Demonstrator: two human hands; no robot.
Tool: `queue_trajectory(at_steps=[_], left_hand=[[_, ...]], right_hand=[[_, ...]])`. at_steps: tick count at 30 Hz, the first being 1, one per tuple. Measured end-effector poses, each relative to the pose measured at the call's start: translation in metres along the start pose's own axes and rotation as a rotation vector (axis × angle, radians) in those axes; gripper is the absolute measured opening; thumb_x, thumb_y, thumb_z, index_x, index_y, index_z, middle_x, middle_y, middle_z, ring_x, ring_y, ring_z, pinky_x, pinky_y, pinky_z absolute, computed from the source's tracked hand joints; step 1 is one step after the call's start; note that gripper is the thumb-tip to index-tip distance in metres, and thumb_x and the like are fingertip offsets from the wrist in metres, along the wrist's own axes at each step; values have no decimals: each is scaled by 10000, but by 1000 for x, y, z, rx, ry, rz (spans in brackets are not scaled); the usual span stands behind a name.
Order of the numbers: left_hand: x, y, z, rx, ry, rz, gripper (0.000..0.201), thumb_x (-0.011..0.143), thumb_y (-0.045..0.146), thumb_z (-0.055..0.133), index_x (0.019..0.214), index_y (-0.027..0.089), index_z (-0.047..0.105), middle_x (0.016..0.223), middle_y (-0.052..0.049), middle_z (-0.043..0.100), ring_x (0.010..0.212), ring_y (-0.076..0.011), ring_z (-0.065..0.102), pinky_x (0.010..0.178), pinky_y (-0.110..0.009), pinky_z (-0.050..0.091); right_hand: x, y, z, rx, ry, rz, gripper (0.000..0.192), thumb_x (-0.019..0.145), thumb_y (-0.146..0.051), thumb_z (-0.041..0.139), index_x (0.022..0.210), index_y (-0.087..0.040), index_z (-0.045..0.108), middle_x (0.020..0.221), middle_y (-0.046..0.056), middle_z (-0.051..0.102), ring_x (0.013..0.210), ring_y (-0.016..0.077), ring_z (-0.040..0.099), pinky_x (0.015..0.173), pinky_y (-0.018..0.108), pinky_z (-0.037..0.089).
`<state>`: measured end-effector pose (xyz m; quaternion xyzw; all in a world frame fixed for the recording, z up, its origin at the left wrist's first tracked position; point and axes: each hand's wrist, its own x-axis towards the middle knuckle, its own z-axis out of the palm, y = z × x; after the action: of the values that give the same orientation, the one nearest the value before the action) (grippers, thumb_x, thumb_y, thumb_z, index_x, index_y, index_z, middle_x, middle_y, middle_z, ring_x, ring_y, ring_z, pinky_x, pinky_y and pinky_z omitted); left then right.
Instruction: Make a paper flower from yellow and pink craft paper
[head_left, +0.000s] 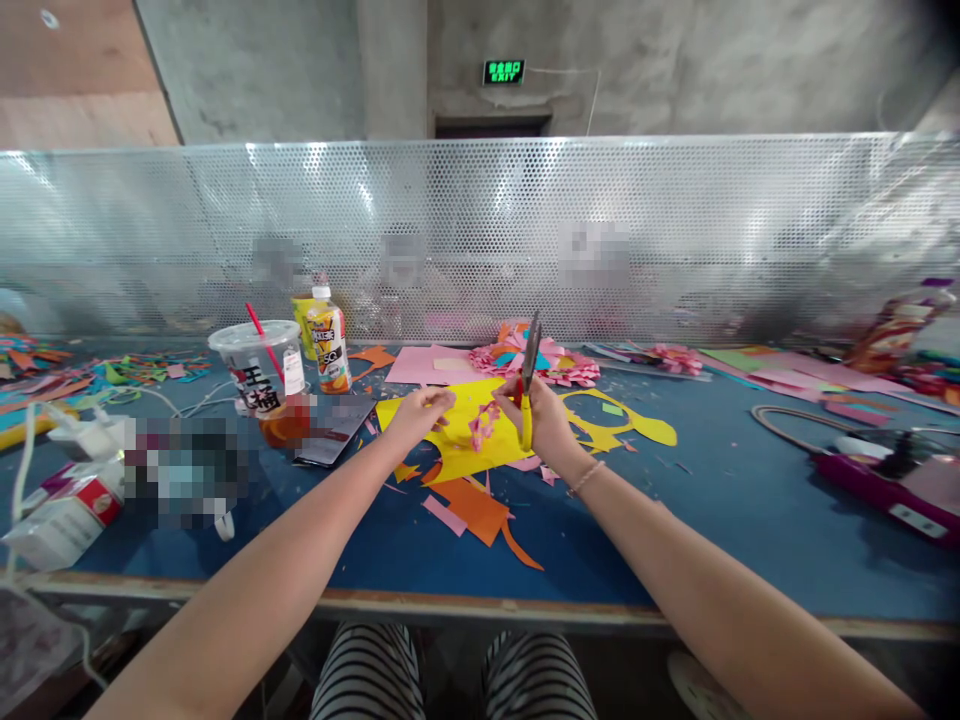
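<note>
My right hand is closed round a pair of scissors with red and yellow handles, their dark blades pointing up. Just left of its fingertips is a small curled strip of pink paper; whether the fingers pinch it I cannot tell. Across from it, my left hand has its fingers curled together, and what they hold, if anything, does not show. Beneath both hands lies a large yellow paper sheet with cut edges. Nearer me are orange paper pieces and a pink paper strip.
A plastic cup with a red straw and a drink bottle stand at left. Pink paper flowers lie behind my hands. At right are a purple glue gun or similar tool and another bottle. A perforated metal screen borders the back.
</note>
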<state>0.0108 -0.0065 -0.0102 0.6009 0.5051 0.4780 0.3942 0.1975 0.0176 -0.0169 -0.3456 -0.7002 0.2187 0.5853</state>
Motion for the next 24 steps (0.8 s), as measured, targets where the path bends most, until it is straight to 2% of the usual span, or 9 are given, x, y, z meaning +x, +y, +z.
queue_trajectory(at_steps=[3,5,7,9,11,13,16,19,24], left_hand=[[-1,-1,4,-25,-72,-77,306,764,389,478,885,131,586,958,-85,634,549,-92,580,559,-235,470],[2,-3,2,57,-46,-62,297,777,371,445,840,124,598,914,-86,647,607,-121,604,615,-259,482],[6,-6,-4,266,45,32,293,778,351,432,808,128,620,878,-85,656,753,-169,617,714,-286,473],[9,-9,-13,578,169,143,281,759,335,457,885,163,639,970,-83,645,957,-219,569,876,-341,408],[9,-12,-23,873,274,93,375,708,386,523,1031,217,611,1163,-99,562,1131,-300,447,958,-441,318],[9,-16,-31,1046,331,-23,504,683,462,537,1143,255,551,1312,-116,432,1225,-374,314,972,-537,240],[11,-21,-38,1114,285,-150,568,711,527,466,1213,262,490,1358,-128,364,1259,-403,244,970,-571,198],[16,-27,-43,1099,224,-202,555,736,534,410,1192,231,499,1304,-155,409,1229,-373,311,942,-507,281],[19,-34,-45,1065,229,-136,493,740,501,442,1099,183,554,1201,-174,496,1179,-336,390,940,-454,300]], right_hand=[[-4,3,6,-56,-75,-20,201,667,-327,598,751,-198,470,721,13,569,661,152,560,636,294,460],[-5,2,7,-101,-108,-23,185,671,-312,592,747,-193,472,743,24,588,660,155,566,619,288,458],[-6,-1,6,-147,-121,-17,178,672,-304,586,748,-190,471,754,32,600,663,159,568,615,290,458],[-5,-5,3,-192,-126,-15,172,673,-305,578,747,-191,472,738,34,600,665,166,565,614,295,456],[-5,-7,1,-214,-125,-21,165,677,-308,568,748,-193,474,717,33,594,664,170,561,607,297,454],[-4,-8,0,-224,-118,-26,157,680,-307,561,746,-195,474,719,37,591,655,169,556,595,296,450],[-4,-6,0,-224,-109,-20,159,679,-310,559,735,-192,470,744,44,591,629,156,544,580,293,444],[-4,-7,1,-200,-111,6,193,670,-333,577,735,-189,465,740,38,583,616,147,538,576,291,443],[-5,-10,0,-204,-128,59,250,650,-368,612,729,-190,457,699,22,560,612,153,534,563,295,441]])
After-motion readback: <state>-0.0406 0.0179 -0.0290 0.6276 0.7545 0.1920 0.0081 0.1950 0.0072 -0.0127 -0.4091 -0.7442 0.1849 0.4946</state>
